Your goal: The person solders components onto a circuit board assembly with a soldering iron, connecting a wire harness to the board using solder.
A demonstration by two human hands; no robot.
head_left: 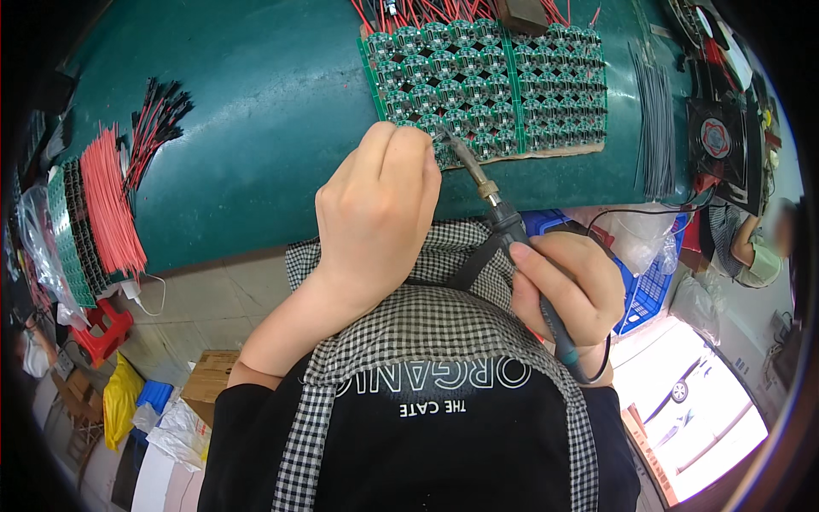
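My right hand (pixel 572 282) grips a soldering iron (pixel 509 220) by its dark handle, and the metal tip points up and left at a panel of green circuit boards (pixel 456 90). At the panel's near left corner, my left hand (pixel 380 200) is closed in a pinch beside the iron's tip. Whatever lies between those fingertips is hidden behind the hand. Rows of small round boards with parts on them make up the panel. Red and black wires (pixel 426 12) run off its far edge, and a brown block (pixel 523 15) rests on that edge.
On the green table (pixel 256 171), red wires (pixel 111 205) and wires with black connectors (pixel 153 128) lie left, beside more green boards (pixel 72 230). Grey wires (pixel 655 128) and a fan (pixel 717 138) are right. The iron's cord hangs by my right wrist. A blue crate (pixel 648 286) stands below.
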